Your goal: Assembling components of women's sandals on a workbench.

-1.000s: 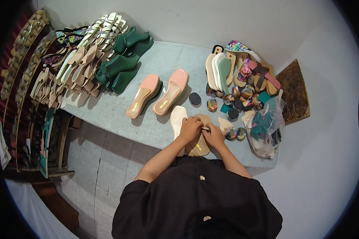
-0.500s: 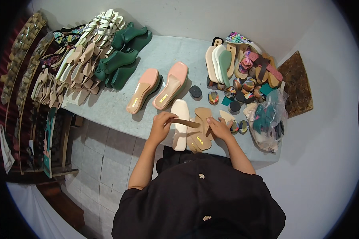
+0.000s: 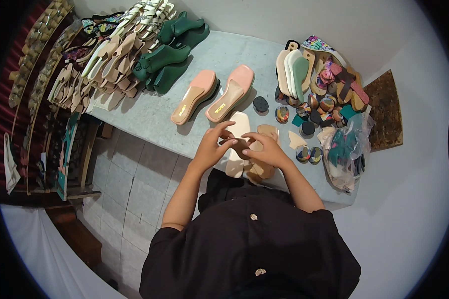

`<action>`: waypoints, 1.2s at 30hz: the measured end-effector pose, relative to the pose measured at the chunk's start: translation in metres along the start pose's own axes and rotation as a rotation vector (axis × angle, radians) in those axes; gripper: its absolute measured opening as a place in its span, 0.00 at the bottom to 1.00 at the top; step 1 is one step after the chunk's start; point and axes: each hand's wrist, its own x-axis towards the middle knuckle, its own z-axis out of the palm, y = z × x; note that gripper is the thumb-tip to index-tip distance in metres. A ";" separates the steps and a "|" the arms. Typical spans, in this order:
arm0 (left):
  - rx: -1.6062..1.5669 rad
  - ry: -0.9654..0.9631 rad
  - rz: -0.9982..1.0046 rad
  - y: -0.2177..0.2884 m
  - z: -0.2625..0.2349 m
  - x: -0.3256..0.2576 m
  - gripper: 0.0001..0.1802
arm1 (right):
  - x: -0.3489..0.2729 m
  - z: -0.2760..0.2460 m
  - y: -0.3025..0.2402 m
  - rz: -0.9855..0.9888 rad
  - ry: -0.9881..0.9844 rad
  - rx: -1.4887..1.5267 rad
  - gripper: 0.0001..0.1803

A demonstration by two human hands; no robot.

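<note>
My left hand point(image 3: 210, 147) and my right hand point(image 3: 267, 149) meet at the near edge of the pale table point(image 3: 149, 117). Their fingertips pinch a small thin tan strip point(image 3: 233, 142) between them. Right beneath the hands a cream insole point(image 3: 238, 125) lies lengthwise, and a tan sole point(image 3: 270, 132) lies next to it on the right; the hands hide the middle of both. A pair of pink slides point(image 3: 212, 97) sits just beyond the hands.
Dark green shoes point(image 3: 167, 55) and a heap of beige sandals point(image 3: 110, 57) fill the far left. Stacked soles point(image 3: 293, 70), small round heel pieces point(image 3: 307, 119) and a plastic bag point(image 3: 348, 149) crowd the right. Shoe racks point(image 3: 32, 84) stand at the left over a tiled floor.
Half a second ago my hands were apart with the strip stretched between them. They have come back together above the cream insole.
</note>
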 end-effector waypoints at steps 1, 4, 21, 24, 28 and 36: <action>0.001 -0.002 -0.004 0.001 0.002 0.001 0.26 | 0.003 0.004 0.002 0.002 -0.001 0.004 0.19; -0.024 0.031 -0.141 0.000 0.005 -0.001 0.25 | 0.010 0.024 0.025 0.026 0.009 -0.140 0.12; 0.403 -0.015 -0.337 -0.080 0.024 -0.069 0.31 | 0.012 0.067 0.101 0.212 0.205 -0.255 0.14; 0.420 -0.032 -0.361 -0.085 0.029 -0.075 0.35 | 0.011 0.072 0.090 0.252 0.228 -0.284 0.14; 0.407 -0.079 -0.409 -0.084 0.033 -0.074 0.38 | 0.010 0.071 0.090 0.222 0.237 -0.406 0.11; 0.424 -0.075 -0.399 -0.090 0.040 -0.075 0.42 | 0.009 0.072 0.082 0.206 0.259 -0.520 0.14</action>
